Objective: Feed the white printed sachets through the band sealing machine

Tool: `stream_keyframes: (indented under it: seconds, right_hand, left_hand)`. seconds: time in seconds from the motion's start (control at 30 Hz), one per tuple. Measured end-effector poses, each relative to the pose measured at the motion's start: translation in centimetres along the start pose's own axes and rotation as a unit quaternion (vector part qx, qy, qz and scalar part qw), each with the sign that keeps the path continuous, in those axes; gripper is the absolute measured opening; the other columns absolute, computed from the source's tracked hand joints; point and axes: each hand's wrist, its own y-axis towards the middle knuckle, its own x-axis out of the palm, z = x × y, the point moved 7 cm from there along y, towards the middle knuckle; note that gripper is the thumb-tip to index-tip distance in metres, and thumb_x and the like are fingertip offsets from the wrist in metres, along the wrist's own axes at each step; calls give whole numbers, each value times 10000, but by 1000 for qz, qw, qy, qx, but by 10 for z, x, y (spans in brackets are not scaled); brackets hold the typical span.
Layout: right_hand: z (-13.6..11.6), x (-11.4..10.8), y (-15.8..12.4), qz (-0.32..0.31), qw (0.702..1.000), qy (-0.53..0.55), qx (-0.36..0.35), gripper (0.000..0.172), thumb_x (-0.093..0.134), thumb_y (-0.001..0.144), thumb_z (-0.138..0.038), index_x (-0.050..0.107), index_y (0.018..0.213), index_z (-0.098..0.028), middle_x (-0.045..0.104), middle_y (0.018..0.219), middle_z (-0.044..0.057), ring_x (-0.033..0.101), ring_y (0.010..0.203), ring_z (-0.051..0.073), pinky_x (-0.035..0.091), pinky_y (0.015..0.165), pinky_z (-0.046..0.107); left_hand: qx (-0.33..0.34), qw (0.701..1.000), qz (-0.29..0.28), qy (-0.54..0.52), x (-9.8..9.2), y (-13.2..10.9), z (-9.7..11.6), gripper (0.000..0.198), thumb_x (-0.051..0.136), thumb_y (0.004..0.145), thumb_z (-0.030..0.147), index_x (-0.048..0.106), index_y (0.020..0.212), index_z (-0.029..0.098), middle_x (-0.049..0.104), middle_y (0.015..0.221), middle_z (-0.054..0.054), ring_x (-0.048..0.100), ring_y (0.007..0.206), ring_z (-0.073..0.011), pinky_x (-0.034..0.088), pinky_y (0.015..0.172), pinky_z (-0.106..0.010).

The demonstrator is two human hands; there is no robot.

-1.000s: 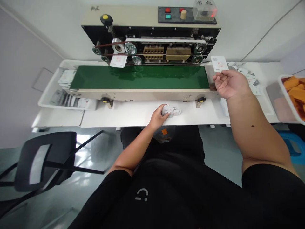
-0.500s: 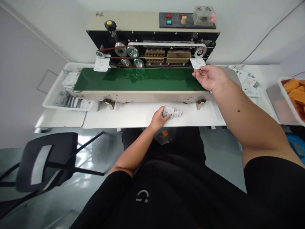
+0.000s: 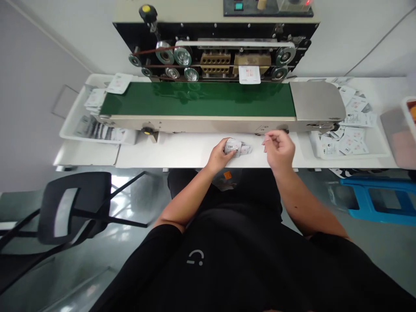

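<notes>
My left hand [image 3: 219,155] rests on the white table's near edge, closed round a small stack of white sachets [image 3: 237,148]. My right hand [image 3: 279,147] hovers just right of that stack with loosely curled, parted fingers and nothing in them. Behind them runs the band sealer [image 3: 214,39] with its green conveyor belt [image 3: 198,99]. One white sachet [image 3: 249,74] sits in the sealing slot above the belt, right of centre. Another sachet [image 3: 119,82] lies at the belt's left end.
A white tray [image 3: 69,132] left of the belt holds several sealed sachets. Loose sachets [image 3: 346,141] lie in a tray under the sealer's metal infeed plate [image 3: 316,102] on the right. A black chair [image 3: 74,208] stands at my left, a blue stool [image 3: 377,197] at my right.
My right hand let go of the sachet at the sealer's infeed and drew back down beside the stack. That sachet now rides leftward in the slot; the earlier one reached the belt's left end.
</notes>
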Motion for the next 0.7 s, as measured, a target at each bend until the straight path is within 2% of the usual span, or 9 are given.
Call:
stream_keyframes:
  seconds: [0.1, 0.17, 0.23, 0.3, 0.4, 0.5, 0.6, 0.7]
  right_hand:
    - [42, 9, -36, 12, 996, -86, 8, 277, 652, 943, -394, 695, 1154, -220, 704, 1182, 83, 586, 676, 113, 497, 620, 276]
    - [65, 21, -45, -23, 993, -111, 23, 343, 671, 919, -390, 698, 1222, -231, 709, 1240, 84, 588, 691, 118, 517, 670, 288]
    - [80, 33, -47, -76, 992, -94, 47, 330, 684, 914, -414, 719, 1182, -225, 738, 1115, 68, 607, 717, 136, 530, 705, 288]
    - [88, 41, -44, -106, 990, -42, 78, 290, 692, 909, -453, 724, 1051, -202, 728, 951, 52, 626, 742, 150, 529, 707, 279]
    - [94, 40, -38, -87, 987, 42, 126, 321, 716, 881, -499, 665, 923, -186, 659, 791, 28, 603, 701, 139, 508, 667, 264]
    - [93, 33, -33, -55, 982, 101, 152, 357, 741, 859, -525, 614, 921, -197, 567, 687, -6, 526, 601, 113, 445, 581, 244]
    - [88, 18, -28, -6, 975, 156, 156, 416, 749, 846, -569, 558, 949, -214, 553, 697, -10, 521, 576, 109, 412, 531, 238]
    - [75, 3, -22, 14, 973, 184, 141, 436, 729, 871, -598, 526, 963, -223, 633, 803, 15, 595, 629, 117, 477, 560, 252]
  left_hand:
    - [2, 1000, 6, -13, -1, 2, -4, 463, 805, 878, 324, 646, 1302, 228, 736, 1241, -92, 704, 1137, -255, 570, 993, -385]
    - [-1, 999, -2, -38, 1, 3, -9, 495, 823, 873, 361, 635, 1309, 220, 731, 1240, -95, 703, 1137, -249, 578, 974, -367]
    - [-2, 997, -16, -76, 3, 5, -13, 537, 839, 867, 412, 616, 1313, 212, 724, 1229, -97, 709, 1118, -241, 589, 938, -346]
    - [-3, 994, -23, -109, 5, 7, -16, 559, 845, 862, 464, 601, 1295, 208, 719, 1210, -97, 715, 1096, -234, 598, 911, -334]
    - [-11, 992, -15, -123, 4, 9, -19, 556, 831, 870, 518, 580, 1265, 217, 719, 1192, -96, 718, 1096, -231, 605, 904, -334]
    - [-17, 992, -5, -124, 2, 9, -19, 563, 817, 879, 535, 559, 1272, 225, 724, 1199, -96, 721, 1114, -235, 611, 921, -350]
    - [-20, 991, 4, -136, 0, 8, -19, 565, 818, 880, 519, 557, 1285, 224, 729, 1202, -99, 725, 1120, -240, 615, 934, -366]
    - [-24, 990, 8, -139, -2, 7, -21, 546, 825, 878, 488, 570, 1279, 221, 735, 1188, -102, 729, 1120, -245, 618, 922, -363]
